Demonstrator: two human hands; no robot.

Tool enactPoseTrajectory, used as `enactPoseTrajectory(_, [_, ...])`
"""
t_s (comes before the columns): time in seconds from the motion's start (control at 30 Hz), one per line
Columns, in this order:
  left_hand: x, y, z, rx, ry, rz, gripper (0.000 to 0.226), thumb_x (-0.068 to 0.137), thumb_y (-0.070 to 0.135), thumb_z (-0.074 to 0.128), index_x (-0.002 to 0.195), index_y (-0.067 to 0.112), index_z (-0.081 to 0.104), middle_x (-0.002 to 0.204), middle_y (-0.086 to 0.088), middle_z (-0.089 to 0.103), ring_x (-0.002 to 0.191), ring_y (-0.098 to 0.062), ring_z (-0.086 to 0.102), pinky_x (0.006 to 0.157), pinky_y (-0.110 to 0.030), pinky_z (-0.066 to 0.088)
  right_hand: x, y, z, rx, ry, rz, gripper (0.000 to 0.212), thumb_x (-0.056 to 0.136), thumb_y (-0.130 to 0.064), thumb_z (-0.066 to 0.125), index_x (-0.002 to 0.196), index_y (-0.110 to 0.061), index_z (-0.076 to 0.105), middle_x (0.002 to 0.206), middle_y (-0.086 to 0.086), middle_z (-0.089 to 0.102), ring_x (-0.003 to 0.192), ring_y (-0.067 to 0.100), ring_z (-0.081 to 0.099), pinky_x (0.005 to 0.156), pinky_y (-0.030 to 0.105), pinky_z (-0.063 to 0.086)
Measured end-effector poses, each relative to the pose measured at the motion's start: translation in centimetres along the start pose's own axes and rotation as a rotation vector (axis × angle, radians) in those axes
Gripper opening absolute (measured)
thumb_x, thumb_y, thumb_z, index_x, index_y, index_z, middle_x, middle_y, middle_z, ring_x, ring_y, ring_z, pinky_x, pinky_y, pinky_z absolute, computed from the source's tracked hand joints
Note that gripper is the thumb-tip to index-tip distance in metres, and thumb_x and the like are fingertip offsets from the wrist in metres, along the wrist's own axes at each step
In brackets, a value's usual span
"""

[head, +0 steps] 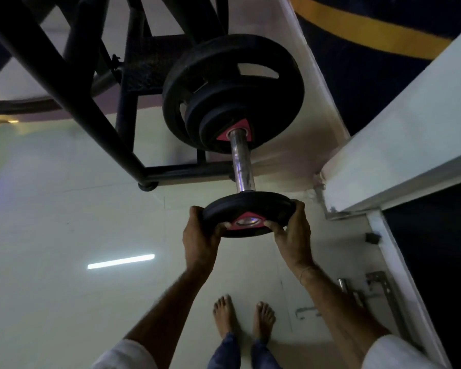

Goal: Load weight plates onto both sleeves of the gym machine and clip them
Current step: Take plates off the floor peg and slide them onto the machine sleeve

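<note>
Both hands grip one small black plate: left hand curled around its left rim, right hand around its right. Its red-hubbed hole sits on the outer tip of the chrome sleeve. Further along the sleeve, stacked black plates already hang.

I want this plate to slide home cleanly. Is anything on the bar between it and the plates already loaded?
Nothing visible. The small plate, held by the left hand and right hand, sits at the bar's tip; the chrome bar is bare up to the loaded plates.
</note>
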State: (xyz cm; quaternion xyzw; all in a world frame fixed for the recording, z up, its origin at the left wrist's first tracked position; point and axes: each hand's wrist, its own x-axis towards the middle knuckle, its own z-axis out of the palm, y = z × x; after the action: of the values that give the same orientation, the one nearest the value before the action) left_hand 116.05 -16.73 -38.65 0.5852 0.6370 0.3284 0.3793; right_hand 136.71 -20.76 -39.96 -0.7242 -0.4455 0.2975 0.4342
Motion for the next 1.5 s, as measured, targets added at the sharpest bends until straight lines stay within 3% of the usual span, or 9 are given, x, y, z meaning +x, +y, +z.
enactPoseTrajectory(0.2, [-10.7,3.2,-8.4,0.002,0.018,0.062,0.048,0.083,0.058,0.066,0.107,0.023,0.046,0.093,0.013,0.063,0.084,0.001,0.062,0.06,-0.015,0.051,-10.8,-7.0,-3.0,0.011,-0.032,-0.032,0.072,0.083,-0.027,0.083,0.138,-0.015,0.039,0.135,0.005,0.058,0.123,0.016,0.057,0.089,0.008,0.05])
enactPoseTrajectory(0.5, [-20.1,13.6,-26.4,-0.091,0.315,0.265,0.037,0.08,0.04,0.073,0.106,0.024,0.051,0.092,0.013,0.064,0.084,0.0,0.062,0.062,-0.016,0.049,-20.2,-25.8,-4.2,0.139,-0.02,-0.395,0.085,0.079,-0.031,0.082,0.144,-0.002,0.034,0.14,0.014,0.056,0.126,0.017,0.058,0.097,0.013,0.05])
enactPoseTrajectory(0.63, [-22.1,16.2,-34.0,-0.11,0.457,0.358,0.044,0.078,0.047,0.071,0.111,0.024,0.052,0.096,0.014,0.065,0.087,-0.003,0.063,0.063,-0.032,0.056,-23.4,-33.7,-2.6,0.147,0.007,-0.58,0.097,0.084,-0.057,0.067,0.151,-0.001,0.025,0.144,0.018,0.05,0.131,0.027,0.056,0.101,0.042,0.054])
enactPoseTrajectory(0.8, [-22.9,17.0,-43.7,-0.126,0.584,0.493,0.049,0.083,0.045,0.07,0.121,0.022,0.053,0.109,0.012,0.066,0.1,-0.008,0.064,0.071,-0.039,0.059,-27.9,-42.8,1.3,0.295,0.024,-0.733,0.082,0.084,-0.064,0.057,0.145,-0.015,0.031,0.138,0.002,0.05,0.125,-0.015,0.048,0.097,0.005,0.044])
enactPoseTrajectory(0.9, [-22.8,17.3,-50.0,-0.13,0.624,0.576,0.046,0.084,0.035,0.072,0.122,0.017,0.054,0.107,0.015,0.065,0.097,0.0,0.064,0.068,-0.021,0.056,-29.7,-47.8,4.7,0.344,0.052,-0.79,0.077,0.08,-0.074,0.052,0.142,-0.035,0.029,0.127,-0.025,0.043,0.116,-0.029,0.044,0.086,-0.002,0.042])
enactPoseTrajectory(1.07, [-20.3,18.0,-59.2,-0.129,0.643,0.636,0.044,0.082,0.041,0.071,0.116,0.017,0.056,0.098,0.01,0.067,0.091,0.0,0.064,0.065,-0.007,0.046,-29.9,-54.8,10.1,0.347,0.082,-0.832,0.068,0.083,-0.062,0.065,0.138,-0.044,0.03,0.131,-0.014,0.048,0.123,-0.003,0.054,0.098,0.023,0.052])
enactPoseTrajectory(1.17, [-17.2,18.9,-63.0,-0.079,0.632,0.638,0.046,0.082,0.048,0.069,0.113,0.017,0.054,0.092,0.014,0.063,0.087,0.002,0.061,0.061,-0.006,0.041,-28.8,-58.8,12.3,0.334,0.141,-0.864,0.072,0.084,-0.045,0.071,0.143,-0.031,0.032,0.125,-0.029,0.046,0.117,-0.019,0.05,0.091,0.006,0.046])
enactPoseTrajectory(1.27, [-13.9,19.4,-65.2,-0.049,0.595,0.638,0.052,0.083,0.054,0.066,0.115,0.015,0.054,0.094,0.006,0.065,0.086,-0.008,0.063,0.062,-0.013,0.045,-26.8,-61.1,14.2,0.299,0.188,-0.827,0.075,0.084,-0.034,0.079,0.143,-0.013,0.037,0.123,-0.017,0.048,0.11,-0.018,0.049,0.083,0.0,0.044])
enactPoseTrajectory(1.5, [-9.5,18.8,-66.4,-0.07,0.549,0.615,0.052,0.085,0.048,0.07,0.115,0.01,0.053,0.098,0.001,0.063,0.089,-0.015,0.063,0.065,-0.016,0.048,-24.0,-62.3,17.1,0.3,0.18,-0.791,0.074,0.085,-0.034,0.08,0.142,-0.03,0.033,0.129,-0.006,0.048,0.114,-0.009,0.05,0.087,0.002,0.045])
